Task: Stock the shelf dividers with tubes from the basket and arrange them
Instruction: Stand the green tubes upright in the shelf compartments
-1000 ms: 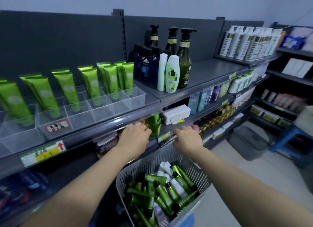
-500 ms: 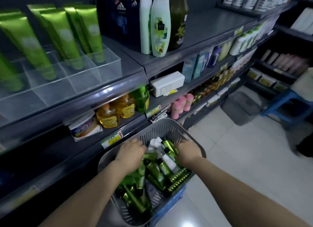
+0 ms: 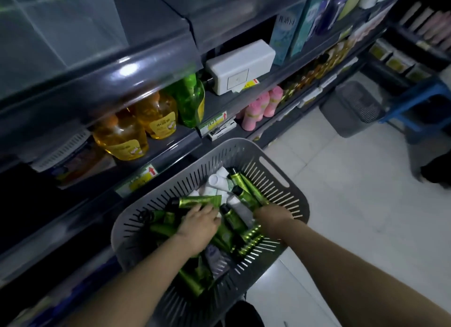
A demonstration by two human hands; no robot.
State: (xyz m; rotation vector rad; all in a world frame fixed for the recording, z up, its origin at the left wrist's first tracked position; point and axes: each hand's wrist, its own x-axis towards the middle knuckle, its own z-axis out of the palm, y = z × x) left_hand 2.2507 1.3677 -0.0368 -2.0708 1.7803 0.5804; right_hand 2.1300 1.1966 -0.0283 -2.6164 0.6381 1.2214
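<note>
Both forearms reached down into the grey slotted basket, which sat just in front of the lower shelves. Left hand lay palm-down on the pile, fingers spread over a green tube lying crosswise; touching it, but whether the grip had actually closed on it couldn't be told. Right hand was dug in near the basket's right wall, fingers buried among tubes, so its grip state was hidden too.

Green tubes filled most of the basket, loosely heaped at mixed angles, with a few white tubes at the far end.

Step in hand, as a judgement: the pick phase, gathering tubes for the next load.

Beyond the basket: orange bottles, a green bottle, a white box and pink bottles on the shelves. The clear shelf dividers were up at top left, blurred, contents unreadable.

Next move likely calls for closing on tubes with the caps aligned, lifting clear of the tangle, then raising them well up to the dividers. The pile looked prone to snagging.
</note>
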